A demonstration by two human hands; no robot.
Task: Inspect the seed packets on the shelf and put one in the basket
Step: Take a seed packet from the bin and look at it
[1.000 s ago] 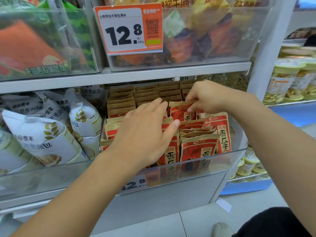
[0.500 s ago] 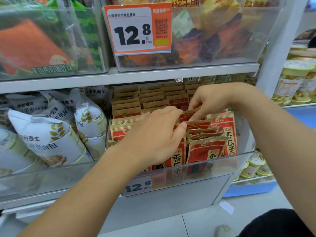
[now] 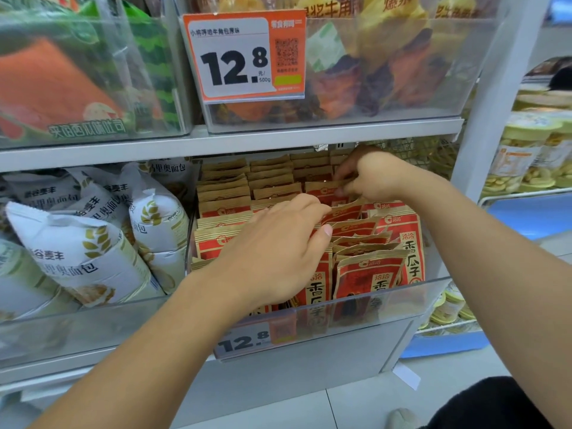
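Left hand (image 3: 272,252) rests flat, fingers loose, steadying front packets (image 3: 368,274) while right hand (image 3: 371,178) pinches one packet (image 3: 325,193) behind to check it.

Left hand (image 3: 272,249) fingertips behind packets (image 3: 365,274)

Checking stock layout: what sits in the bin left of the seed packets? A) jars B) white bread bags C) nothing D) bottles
B: white bread bags with wheat motifs fill the bin left of the red seed packets.
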